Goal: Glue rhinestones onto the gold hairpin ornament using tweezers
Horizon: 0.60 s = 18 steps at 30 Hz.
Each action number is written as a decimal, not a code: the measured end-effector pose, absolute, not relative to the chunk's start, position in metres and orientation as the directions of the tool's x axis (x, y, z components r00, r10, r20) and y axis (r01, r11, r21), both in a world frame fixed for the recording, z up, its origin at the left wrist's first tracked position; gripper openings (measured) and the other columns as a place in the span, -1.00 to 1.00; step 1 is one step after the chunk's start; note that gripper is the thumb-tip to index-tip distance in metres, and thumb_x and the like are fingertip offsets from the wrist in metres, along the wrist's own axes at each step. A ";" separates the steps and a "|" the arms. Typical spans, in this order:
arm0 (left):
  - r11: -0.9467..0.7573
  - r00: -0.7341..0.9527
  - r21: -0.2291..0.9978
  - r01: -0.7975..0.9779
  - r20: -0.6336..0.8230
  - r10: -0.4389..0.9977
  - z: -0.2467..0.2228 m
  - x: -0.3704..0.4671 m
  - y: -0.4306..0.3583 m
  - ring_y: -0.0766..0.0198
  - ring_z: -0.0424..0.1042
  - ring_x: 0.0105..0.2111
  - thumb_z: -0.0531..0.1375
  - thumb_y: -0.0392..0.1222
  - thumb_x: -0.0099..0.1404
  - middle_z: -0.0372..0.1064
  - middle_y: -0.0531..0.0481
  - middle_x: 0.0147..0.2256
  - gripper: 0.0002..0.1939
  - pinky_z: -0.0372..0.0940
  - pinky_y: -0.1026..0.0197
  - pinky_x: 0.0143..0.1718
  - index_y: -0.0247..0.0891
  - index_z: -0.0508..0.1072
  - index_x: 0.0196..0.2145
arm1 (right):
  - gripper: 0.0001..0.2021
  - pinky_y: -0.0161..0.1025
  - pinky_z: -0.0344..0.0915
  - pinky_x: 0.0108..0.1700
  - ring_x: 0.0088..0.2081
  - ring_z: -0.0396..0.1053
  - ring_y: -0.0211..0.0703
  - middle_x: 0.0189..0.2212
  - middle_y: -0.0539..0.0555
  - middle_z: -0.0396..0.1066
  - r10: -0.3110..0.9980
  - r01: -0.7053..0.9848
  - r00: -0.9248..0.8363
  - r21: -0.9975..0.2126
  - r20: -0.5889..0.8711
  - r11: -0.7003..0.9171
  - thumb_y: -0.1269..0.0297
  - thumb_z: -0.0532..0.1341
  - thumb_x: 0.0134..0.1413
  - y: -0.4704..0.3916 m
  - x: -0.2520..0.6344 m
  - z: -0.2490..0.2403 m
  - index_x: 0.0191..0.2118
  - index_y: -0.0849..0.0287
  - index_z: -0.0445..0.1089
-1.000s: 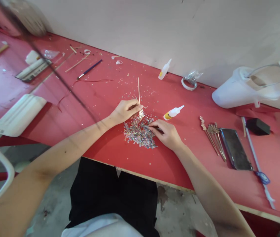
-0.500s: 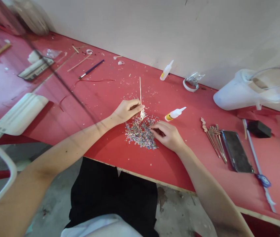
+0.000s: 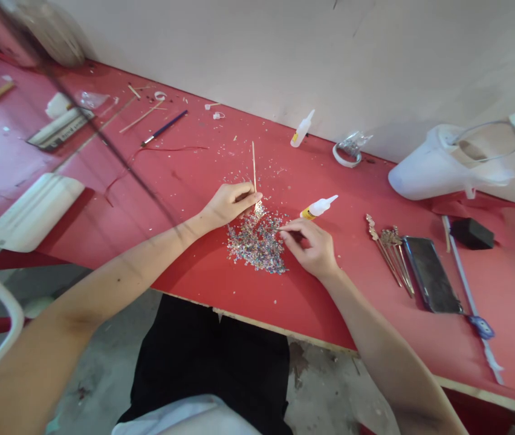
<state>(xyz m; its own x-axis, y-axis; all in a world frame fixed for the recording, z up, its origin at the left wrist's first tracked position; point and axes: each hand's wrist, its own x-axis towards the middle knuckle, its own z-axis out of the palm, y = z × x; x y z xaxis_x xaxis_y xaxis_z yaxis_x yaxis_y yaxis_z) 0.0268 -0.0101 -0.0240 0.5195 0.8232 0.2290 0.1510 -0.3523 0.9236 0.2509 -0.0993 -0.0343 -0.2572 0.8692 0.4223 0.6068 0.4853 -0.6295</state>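
Grip of the left hand [image 3: 230, 204] is pinched on a stick [image 3: 254, 166], its lower end at the far edge of the pile [image 3: 257, 248]; loose fingers could drop it there. Well beyond the pile is the far bottle [image 3: 301, 132], its fill unclear. Beside the pile's right edge, the right hand [image 3: 309, 244] nips a thin piece [image 3: 279, 229]; a hasty sweep could scatter chips or knock the near bottle [image 3: 315, 208], right of the pile, perhaps spilling it. Farther right, a bag [image 3: 356, 143] holds silvery bits; the jug's [image 3: 414, 166] contents cannot be told.
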 end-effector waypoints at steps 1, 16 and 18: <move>-0.350 0.517 0.926 0.144 0.230 0.824 -0.024 0.027 -0.010 0.46 0.20 -0.67 0.11 0.03 0.35 0.24 0.11 -0.67 -0.60 0.13 0.32 -0.57 -0.24 0.26 -0.56 | -0.91 -0.27 0.32 -0.43 -0.43 0.37 -0.22 -0.37 0.06 0.45 0.876 0.593 -0.165 -0.664 0.454 0.456 0.26 0.17 0.20 -0.101 0.251 -0.034 -0.25 0.09 0.42; -0.075 0.823 0.997 0.002 0.041 0.567 -0.012 0.029 -0.024 0.37 0.45 -0.40 0.14 -0.03 0.35 0.46 -0.03 -0.43 -0.72 0.32 0.35 -0.39 -0.29 0.51 -0.32 | -0.94 -0.24 0.33 -0.43 -0.45 0.33 -0.23 -0.39 0.05 0.43 0.843 0.619 -0.148 -0.617 0.516 0.486 0.33 0.18 0.18 -0.103 0.248 -0.032 -0.26 0.08 0.40; -0.081 0.816 0.997 0.016 0.034 0.578 -0.011 0.029 -0.023 0.38 0.45 -0.44 0.14 -0.03 0.35 0.46 -0.02 -0.44 -0.72 0.32 0.36 -0.41 -0.29 0.51 -0.32 | -0.92 -0.24 0.34 -0.42 -0.45 0.34 -0.23 -0.38 0.05 0.43 0.844 0.612 -0.185 -0.613 0.504 0.500 0.35 0.17 0.18 -0.102 0.248 -0.032 -0.24 0.08 0.40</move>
<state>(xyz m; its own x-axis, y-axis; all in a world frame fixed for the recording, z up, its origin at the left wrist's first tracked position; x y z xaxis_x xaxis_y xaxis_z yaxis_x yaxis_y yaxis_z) 0.0289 -0.0233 -0.0114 0.8156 0.5776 0.0339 0.0158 -0.0808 0.9966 0.2485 -0.1024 -0.0322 -0.1853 0.8437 0.5038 0.6118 0.5002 -0.6128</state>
